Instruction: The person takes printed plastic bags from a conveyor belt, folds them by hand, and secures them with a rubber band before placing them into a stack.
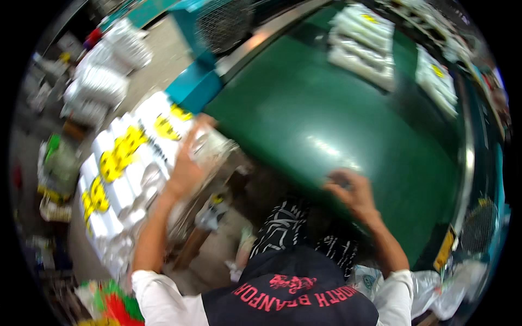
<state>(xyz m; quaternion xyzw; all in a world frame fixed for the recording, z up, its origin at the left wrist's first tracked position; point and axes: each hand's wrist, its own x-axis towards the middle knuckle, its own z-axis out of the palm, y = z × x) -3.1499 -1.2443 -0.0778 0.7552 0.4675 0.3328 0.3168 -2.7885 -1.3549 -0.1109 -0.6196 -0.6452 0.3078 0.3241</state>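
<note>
Stacked white plastic bags with yellow printed marks (122, 150) lie on the left. At their right edge, my left hand (187, 163) rests on or just over the stack, blurred, its fingers apart. My right hand (352, 189) is over the near edge of a green conveyor belt (285, 106), fingers curled; a small dark patch shows between thumb and fingers, and I cannot tell whether it is an object. Farther up the belt lie a pile of white plastic bags (363, 45) and a smaller pile (436, 79) to its right.
A teal machine frame (195, 87) stands beside the belt, with a round metal grille (224, 24) above it. Bulging white sacks (102, 77) stand on the floor at upper left. Clear plastic bags (428, 285) lie at lower right, near a yellow bar (444, 248).
</note>
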